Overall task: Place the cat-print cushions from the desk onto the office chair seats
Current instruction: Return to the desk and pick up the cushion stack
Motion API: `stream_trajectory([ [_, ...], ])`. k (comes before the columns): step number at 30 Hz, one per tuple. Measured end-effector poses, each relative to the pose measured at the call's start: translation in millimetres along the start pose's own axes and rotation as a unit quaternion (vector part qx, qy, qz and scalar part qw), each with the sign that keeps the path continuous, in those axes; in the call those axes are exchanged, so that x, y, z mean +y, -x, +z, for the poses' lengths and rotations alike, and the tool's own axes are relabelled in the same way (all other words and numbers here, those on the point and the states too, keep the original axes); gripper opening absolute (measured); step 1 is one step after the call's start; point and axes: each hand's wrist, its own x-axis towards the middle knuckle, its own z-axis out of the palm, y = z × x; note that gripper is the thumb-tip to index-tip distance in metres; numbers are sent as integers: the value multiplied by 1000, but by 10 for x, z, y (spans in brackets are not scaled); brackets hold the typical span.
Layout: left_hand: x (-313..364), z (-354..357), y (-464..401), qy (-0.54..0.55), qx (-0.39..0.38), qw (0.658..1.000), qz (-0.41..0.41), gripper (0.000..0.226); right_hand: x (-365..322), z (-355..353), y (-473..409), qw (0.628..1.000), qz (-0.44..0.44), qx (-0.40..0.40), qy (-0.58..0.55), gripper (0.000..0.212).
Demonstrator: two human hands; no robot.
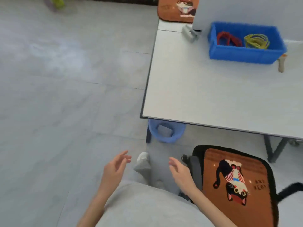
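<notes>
An orange-brown cushion with a black cat print (236, 185) lies flat on the black office chair seat (199, 153) at the lower right, just below the desk's front edge. A second cat-print cushion (177, 9) lies at the far end of the white desk (205, 89), partly hidden by a grey divider panel. My left hand (114, 169) and my right hand (180, 174) hover over the floor to the left of the chair, both empty with fingers apart.
A blue plastic bin (246, 53) holding red and yellow bands stands at the desk's back right. A small metal clamp (190, 34) sits by the divider. A light blue wastebasket (166, 131) stands under the desk corner. Grey floor stretches to the left.
</notes>
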Motion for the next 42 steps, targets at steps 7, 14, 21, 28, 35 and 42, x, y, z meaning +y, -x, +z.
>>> stream_trajectory([
  [7, -603, -887, 128, 85, 205, 969, -106, 28, -1460, 613, -852, 980, -169, -88, 47, 33],
  [14, -494, -1937, -907, 118, 240, 956, -124, 27, -2659, 1264, -1813, 976, -186, -98, 51, 34],
  [21, 366, -2775, -2559, 93, 162, 981, -51, 27, -3061, 1291, -2507, 995, -87, -45, 26, 33],
  [28, 1107, -3098, -4510, 46, 61, 997, 19, 26, -3609, 1144, -3750, 999, -39, 27, -14, 32],
  [35, 1628, -3312, -6059, 42, 68, 997, -15, 29, -5092, 743, -5485, 995, -90, 29, -34, 31],
  [42, 2032, -3560, -7520, 17, 46, 998, -44, 32, -6478, 196, -6961, 982, -163, 77, -63, 31],
])
